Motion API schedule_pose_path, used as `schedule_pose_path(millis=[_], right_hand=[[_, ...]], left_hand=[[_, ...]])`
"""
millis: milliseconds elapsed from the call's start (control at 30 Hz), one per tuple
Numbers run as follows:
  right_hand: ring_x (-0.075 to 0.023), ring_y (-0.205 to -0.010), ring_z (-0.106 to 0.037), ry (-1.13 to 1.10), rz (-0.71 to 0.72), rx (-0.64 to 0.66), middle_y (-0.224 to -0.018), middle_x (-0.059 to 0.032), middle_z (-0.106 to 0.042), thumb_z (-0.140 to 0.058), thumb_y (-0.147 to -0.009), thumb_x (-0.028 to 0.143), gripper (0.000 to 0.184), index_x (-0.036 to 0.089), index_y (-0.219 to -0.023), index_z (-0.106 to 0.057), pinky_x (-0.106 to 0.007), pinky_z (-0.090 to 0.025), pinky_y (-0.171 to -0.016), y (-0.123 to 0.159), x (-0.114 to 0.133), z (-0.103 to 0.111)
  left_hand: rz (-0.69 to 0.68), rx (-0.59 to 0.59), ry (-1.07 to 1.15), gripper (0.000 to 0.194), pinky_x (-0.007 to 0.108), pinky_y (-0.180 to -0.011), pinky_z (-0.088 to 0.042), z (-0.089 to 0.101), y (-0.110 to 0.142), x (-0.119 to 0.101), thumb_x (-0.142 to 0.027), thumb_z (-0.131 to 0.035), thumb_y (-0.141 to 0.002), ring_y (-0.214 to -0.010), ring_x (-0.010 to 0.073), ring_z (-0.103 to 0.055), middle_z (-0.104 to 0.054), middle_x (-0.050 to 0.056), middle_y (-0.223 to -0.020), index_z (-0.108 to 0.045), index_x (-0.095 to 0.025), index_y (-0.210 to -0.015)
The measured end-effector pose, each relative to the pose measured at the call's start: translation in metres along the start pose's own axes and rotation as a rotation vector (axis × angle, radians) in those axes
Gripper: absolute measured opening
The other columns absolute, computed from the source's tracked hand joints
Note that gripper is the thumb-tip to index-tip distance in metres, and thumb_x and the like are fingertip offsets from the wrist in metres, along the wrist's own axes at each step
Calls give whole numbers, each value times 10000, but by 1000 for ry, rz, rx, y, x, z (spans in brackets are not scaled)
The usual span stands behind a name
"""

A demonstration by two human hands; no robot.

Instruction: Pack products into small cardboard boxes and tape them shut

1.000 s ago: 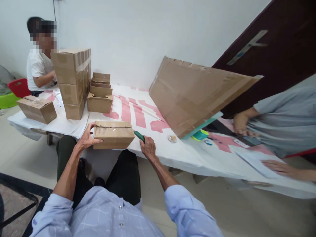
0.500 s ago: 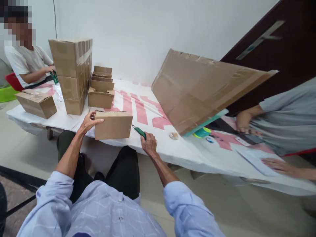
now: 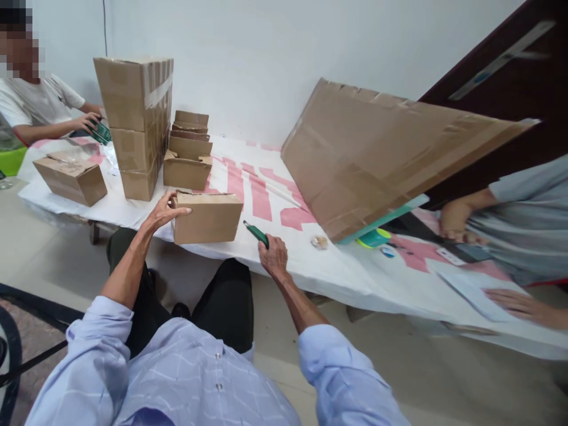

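Note:
A small closed cardboard box (image 3: pixel 208 217) stands at the near edge of the white-covered table (image 3: pixel 310 266). My left hand (image 3: pixel 162 212) grips its left end, fingers over the top edge. My right hand (image 3: pixel 274 255) rests on the table to the right of the box, closed round a green-handled cutter (image 3: pixel 256 232) whose tip points toward the box without touching it.
A tall stack of taped boxes (image 3: pixel 138 121), smaller folded boxes (image 3: pixel 189 151) and one loose box (image 3: pixel 71 176) stand at the left. A big cardboard sheet (image 3: pixel 377 154) leans across the right. A green tape roll (image 3: pixel 373 238) lies beneath it. Other people sit at far left and right.
The box has been set upright a little farther onto the table. My right hand with the cutter has drawn slightly away from its right end. The view has swung somewhat.

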State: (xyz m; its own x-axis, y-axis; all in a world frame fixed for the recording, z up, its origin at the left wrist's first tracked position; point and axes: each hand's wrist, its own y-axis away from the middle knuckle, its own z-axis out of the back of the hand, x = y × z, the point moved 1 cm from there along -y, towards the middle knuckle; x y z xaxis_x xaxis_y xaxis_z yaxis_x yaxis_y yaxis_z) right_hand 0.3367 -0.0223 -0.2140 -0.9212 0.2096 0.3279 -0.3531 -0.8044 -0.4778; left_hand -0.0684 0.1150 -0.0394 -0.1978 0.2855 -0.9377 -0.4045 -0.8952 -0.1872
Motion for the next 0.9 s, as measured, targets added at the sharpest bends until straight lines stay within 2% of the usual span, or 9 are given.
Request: schedule_pose_path(millis=[233,433,567,700,800,900], right_hand=[[-339,-1108,-581,9,-15,-3,-1206,-196,-689,-496,-994,340,437,146,-1343,-672,-472,-483,-982,2,-1,1],[-337,-1111,-589,28,-3,5,-1192,-202,-690,-489,-1003,337,441,126,-1345,-671,-463,-483,-999,4,-2,1],[-333,-1095,-588,20,6,-7,-1181,-202,-687,-501,-995,327,435,128,-1341,-673,-462,-491,-984,5,-5,1],[-335,-1065,-587,-2,36,-29,-1163,-200,-696,-501,-984,333,426,129,-1311,-683,-483,-496,-976,5,-7,-1],[-327,-1049,-588,-14,45,-57,-1134,-183,-697,-516,-977,333,405,147,-1293,-688,-475,-494,-967,4,-8,-2],[-323,-1035,-588,-10,39,-65,-1108,-170,-692,-521,-978,335,392,158,-1284,-690,-467,-493,-957,4,-7,-2]], left_hand=[[-37,113,-7,873,457,-1005,-537,4,8,4,-472,-921,-592,-1203,332,-643,-652,140,-1370,-606,-181,-1352],[-41,25,-86,814,449,-999,-524,-3,1,-5,-518,-918,-612,-1139,327,-655,-695,139,-1262,-662,-142,-1288],[-104,2,-157,771,452,-1017,-518,-11,-1,-14,-557,-911,-650,-1132,313,-642,-694,108,-1248,-675,-168,-1273],[-197,67,-230,831,487,-1067,-518,-13,-2,-14,-554,-939,-618,-1199,329,-620,-649,113,-1318,-654,-192,-1309],[-287,133,-249,894,515,-1102,-520,-9,3,-8,-474,-982,-561,-1290,360,-585,-604,126,-1378,-635,-217,-1343],[-330,180,-242,894,536,-1082,-547,-4,12,0,-411,-978,-571,-1317,370,-569,-579,126,-1385,-618,-239,-1371]])
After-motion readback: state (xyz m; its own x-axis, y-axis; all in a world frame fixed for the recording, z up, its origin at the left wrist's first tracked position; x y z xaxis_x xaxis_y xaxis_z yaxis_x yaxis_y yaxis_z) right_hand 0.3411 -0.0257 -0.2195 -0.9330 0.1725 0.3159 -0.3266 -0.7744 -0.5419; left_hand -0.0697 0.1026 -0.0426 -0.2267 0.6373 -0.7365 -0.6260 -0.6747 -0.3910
